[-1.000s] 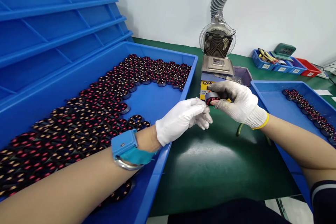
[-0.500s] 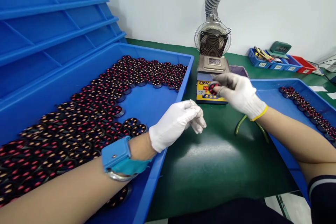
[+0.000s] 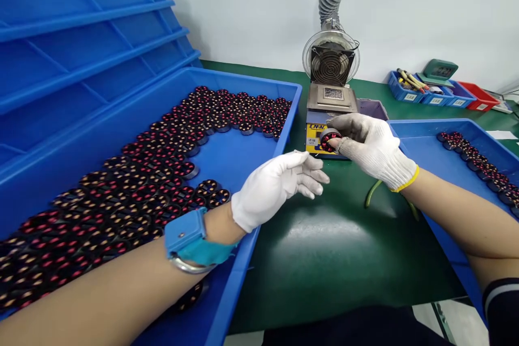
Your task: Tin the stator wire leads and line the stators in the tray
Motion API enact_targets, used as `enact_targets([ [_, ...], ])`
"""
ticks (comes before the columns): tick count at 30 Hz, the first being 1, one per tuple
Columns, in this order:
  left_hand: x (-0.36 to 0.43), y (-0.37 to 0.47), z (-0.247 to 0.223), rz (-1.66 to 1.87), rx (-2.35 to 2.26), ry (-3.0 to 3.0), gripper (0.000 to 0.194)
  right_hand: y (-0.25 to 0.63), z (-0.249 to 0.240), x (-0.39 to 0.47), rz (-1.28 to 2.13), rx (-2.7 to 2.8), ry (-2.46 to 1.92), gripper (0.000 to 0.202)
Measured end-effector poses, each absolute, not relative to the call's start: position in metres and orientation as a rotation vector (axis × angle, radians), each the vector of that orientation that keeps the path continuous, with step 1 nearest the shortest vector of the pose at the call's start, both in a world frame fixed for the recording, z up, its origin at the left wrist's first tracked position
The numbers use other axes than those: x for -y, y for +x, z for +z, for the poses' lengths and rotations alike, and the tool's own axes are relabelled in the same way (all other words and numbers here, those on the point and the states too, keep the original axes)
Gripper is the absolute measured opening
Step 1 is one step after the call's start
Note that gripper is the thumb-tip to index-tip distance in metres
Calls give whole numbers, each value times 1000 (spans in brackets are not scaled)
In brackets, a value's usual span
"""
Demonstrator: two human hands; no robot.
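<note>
Round black part [image 3: 326,140] sits pinched in my right hand [image 3: 371,146], the yellow-fronted unit [image 3: 312,132] just beyond; my left hand [image 3: 279,186], empty nearby, has just spread its fingers, so the right alone carries it.

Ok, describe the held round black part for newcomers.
Find the yellow-fronted metal machine on the green table. Before it, the white-gloved right hand pinches the round black, red-spotted part, the only one held; others lie in blue plastic trays.
</note>
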State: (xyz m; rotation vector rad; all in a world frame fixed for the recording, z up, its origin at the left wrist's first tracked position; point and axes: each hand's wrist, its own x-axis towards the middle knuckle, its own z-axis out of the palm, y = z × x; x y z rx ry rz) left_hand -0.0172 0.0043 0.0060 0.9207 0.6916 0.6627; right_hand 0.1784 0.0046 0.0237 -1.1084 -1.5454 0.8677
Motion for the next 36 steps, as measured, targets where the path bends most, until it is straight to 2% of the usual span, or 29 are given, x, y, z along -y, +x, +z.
enact_targets([
  [8, -3, -16, 6, 624, -675, 905, 30, 169, 27, 8, 808, 1650, -1122, 31],
  [14, 0, -17, 6, 678, -664, 979, 15, 169, 25, 11, 744, 1678, -1131, 30],
  [19, 0, -17, 8, 611, -666, 973, 22, 171, 20, 8, 747, 1656, -1100, 31],
  [24, 3, -16, 13, 669, -710, 1069, 18, 169, 22, 8, 757, 1657, -1114, 32],
  [28, 6, -17, 18, 725, -802, 1263, 22, 169, 26, 7, 937, 1600, -1120, 30],
  [33, 10, -21, 20, 916, -1021, 1870, 8, 168, 30, 8, 1372, 1416, -1235, 20],
  [36, 10, -24, 20, 993, -1097, 2131, 16, 167, 28, 8, 1482, 1353, -1192, 15],
])
